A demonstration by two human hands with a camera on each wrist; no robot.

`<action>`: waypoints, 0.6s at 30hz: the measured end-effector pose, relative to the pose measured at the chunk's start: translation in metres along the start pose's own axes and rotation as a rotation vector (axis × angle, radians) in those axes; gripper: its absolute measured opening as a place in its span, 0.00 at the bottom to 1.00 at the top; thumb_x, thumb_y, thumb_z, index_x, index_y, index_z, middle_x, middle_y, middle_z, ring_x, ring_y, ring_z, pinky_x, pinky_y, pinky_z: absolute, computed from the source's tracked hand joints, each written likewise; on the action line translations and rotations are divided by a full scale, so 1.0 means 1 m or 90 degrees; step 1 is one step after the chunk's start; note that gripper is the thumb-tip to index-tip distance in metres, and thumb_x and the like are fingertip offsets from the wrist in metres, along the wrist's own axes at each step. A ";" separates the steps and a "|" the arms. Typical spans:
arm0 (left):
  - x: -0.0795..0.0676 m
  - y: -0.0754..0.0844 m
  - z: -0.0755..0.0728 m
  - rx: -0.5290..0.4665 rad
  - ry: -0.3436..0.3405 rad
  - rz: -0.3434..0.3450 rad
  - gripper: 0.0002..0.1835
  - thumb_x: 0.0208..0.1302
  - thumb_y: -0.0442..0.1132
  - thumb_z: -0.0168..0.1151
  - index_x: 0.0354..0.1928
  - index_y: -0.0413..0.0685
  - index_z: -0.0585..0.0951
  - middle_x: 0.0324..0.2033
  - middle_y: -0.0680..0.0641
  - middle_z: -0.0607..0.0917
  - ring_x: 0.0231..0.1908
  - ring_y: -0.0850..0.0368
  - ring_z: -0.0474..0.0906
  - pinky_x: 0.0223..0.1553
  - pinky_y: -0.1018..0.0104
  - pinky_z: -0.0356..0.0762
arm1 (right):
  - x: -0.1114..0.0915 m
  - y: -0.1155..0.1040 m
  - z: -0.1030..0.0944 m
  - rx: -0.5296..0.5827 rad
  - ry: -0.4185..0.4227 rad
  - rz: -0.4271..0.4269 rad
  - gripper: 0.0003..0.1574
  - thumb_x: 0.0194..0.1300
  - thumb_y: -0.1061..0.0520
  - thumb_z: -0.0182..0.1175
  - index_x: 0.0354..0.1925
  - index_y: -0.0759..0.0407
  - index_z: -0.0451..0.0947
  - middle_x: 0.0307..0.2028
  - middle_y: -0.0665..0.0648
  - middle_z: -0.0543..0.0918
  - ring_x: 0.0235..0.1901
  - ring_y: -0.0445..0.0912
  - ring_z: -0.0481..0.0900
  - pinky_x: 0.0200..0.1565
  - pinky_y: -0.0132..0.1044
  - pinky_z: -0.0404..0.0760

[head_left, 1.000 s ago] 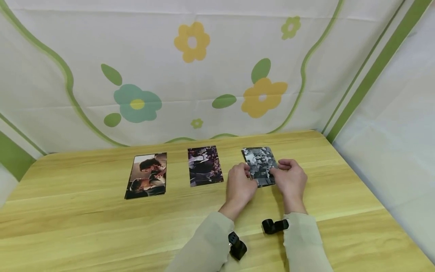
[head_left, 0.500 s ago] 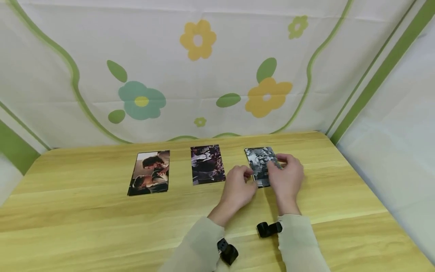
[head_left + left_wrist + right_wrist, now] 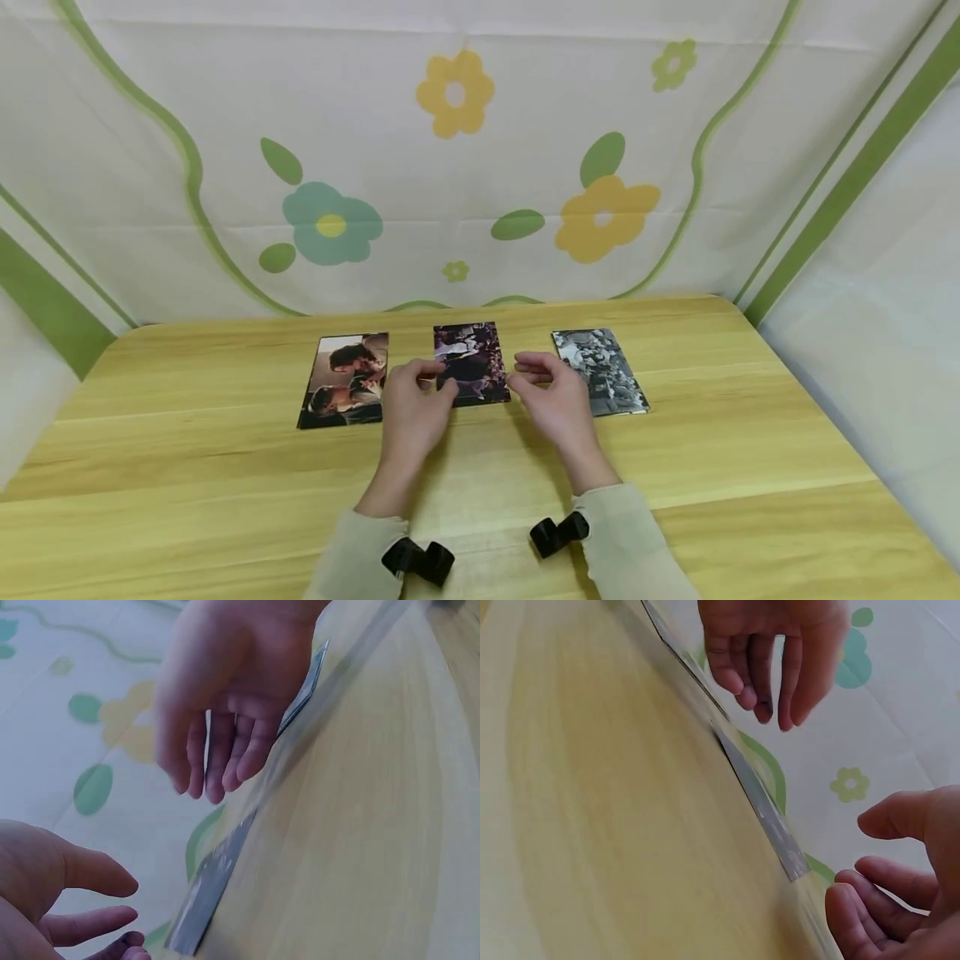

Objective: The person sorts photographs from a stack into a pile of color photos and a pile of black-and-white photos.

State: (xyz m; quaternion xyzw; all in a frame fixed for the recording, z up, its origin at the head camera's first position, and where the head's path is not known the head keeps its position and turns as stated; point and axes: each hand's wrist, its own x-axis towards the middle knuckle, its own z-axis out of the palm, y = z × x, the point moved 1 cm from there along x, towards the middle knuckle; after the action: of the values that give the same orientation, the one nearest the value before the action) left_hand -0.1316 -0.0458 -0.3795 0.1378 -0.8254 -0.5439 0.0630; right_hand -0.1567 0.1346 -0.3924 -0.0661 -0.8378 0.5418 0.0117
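Note:
Three photos lie apart in a row on the table. The middle photo point(image 3: 472, 362), dark with purple tones, has a hand at each side. My left hand point(image 3: 416, 408) hovers over its left edge, thumb and fingers parted with nothing between them. At its right edge my right hand point(image 3: 555, 404) hangs with loosely bent fingers, holding nothing. In both wrist views the hands face each other above the shiny middle photo point(image 3: 214, 881). On the right lies a stack of black-and-white photos point(image 3: 603, 371). The left photo point(image 3: 345, 379) shows two people; my left hand is close to its right edge.
The wood-grain table point(image 3: 225, 492) ends at a white cloth backdrop point(image 3: 517, 108) printed with flowers. Another white cloth point(image 3: 870, 275) hangs along the right side. Black wrist cameras point(image 3: 420, 561) sit on both sleeves, low over the table.
Both hands have let go of the black-and-white photos and moved left to the middle photo. The black-and-white stack now lies free. The head view has shifted slightly.

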 end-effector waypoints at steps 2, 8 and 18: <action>0.000 -0.005 -0.003 -0.002 -0.001 -0.010 0.16 0.68 0.33 0.68 0.55 0.35 0.87 0.52 0.35 0.82 0.51 0.42 0.77 0.57 0.45 0.78 | -0.001 0.000 0.003 -0.007 -0.012 0.006 0.24 0.68 0.57 0.72 0.62 0.56 0.85 0.54 0.57 0.90 0.54 0.51 0.85 0.61 0.48 0.82; -0.001 -0.014 -0.004 0.017 -0.033 -0.005 0.22 0.68 0.35 0.70 0.60 0.32 0.84 0.58 0.32 0.80 0.57 0.37 0.77 0.61 0.41 0.77 | -0.002 0.002 0.006 -0.048 -0.039 0.019 0.31 0.66 0.55 0.73 0.66 0.55 0.83 0.58 0.54 0.89 0.51 0.49 0.84 0.54 0.43 0.83; 0.003 -0.020 0.004 0.135 -0.101 0.004 0.42 0.65 0.44 0.73 0.78 0.36 0.70 0.68 0.28 0.65 0.68 0.32 0.59 0.68 0.35 0.67 | -0.003 0.005 0.011 -0.070 -0.036 -0.006 0.36 0.65 0.55 0.74 0.69 0.56 0.80 0.59 0.54 0.89 0.48 0.47 0.82 0.52 0.41 0.81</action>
State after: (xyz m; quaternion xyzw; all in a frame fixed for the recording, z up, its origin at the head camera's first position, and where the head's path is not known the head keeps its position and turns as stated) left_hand -0.1323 -0.0507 -0.3996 0.0979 -0.8809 -0.4629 -0.0156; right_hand -0.1542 0.1262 -0.4009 -0.0472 -0.8668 0.4963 -0.0133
